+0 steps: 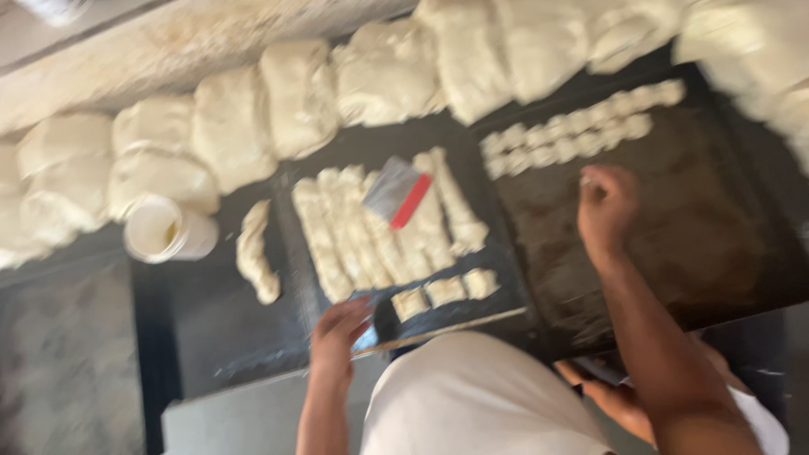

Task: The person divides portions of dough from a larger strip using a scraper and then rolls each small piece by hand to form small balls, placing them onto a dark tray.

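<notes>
Head view: dough pieces going onto a dark baking tray [716, 253].
Right hand [605, 211] hangs over the tray below the rows of small dough pieces [573, 135], fingers curled shut, contents unclear; left hand [337, 333], fingers loosely bent, touches the cutting board [455, 318] left of the tray. Keeping rows evenly spaced seems wise.

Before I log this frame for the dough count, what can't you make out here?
Head view only:
- Right hand: fingers curled over the dark tray; whether it pinches a piece is lost to motion blur.
- Left hand: at the board's near edge; its fingertips hide any grip.
- Big dough lumps: top and side edges cut off the row.
- Cup: contents blurred.
- Scraper: outline smeared.
</notes>
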